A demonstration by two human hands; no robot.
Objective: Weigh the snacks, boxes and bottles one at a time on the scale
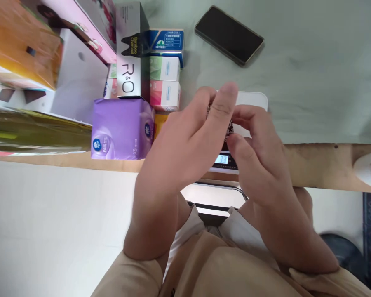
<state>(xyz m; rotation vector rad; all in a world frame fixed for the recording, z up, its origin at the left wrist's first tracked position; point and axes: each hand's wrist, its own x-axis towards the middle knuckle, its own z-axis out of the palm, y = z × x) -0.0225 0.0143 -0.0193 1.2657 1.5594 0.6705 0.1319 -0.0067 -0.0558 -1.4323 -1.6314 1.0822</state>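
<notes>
Item with a dark, code-like pattern in pale squares (229,130) lies between my two hands, largely covered; its full outline cannot be determined. My bare left hand (185,142) closes on it, thumb stretched across its face; the pattern shows on both sides of that thumb, a sliver towards the left forefinger and a larger patch to the right. My bare right hand (261,154) meets the item from its right side, forefinger bent and thumb tip at the pattern's edge; whether these fingers clamp it or merely touch it, I cannot tell.

Directly beneath my hands I note a flat white scale with rounded corners (255,99), its lit digital display (223,159) partly visible on a black panel. Whether the item rests on the scale is obscured by my fingers.

Well apart, beyond the scale, a black rectangular smartphone (228,35) lies at a slant on a pale green cloth (312,82). Left of my left hand, a purple plastic-wrapped packet (120,128) stands near a silver-and-black carton (131,53).
</notes>
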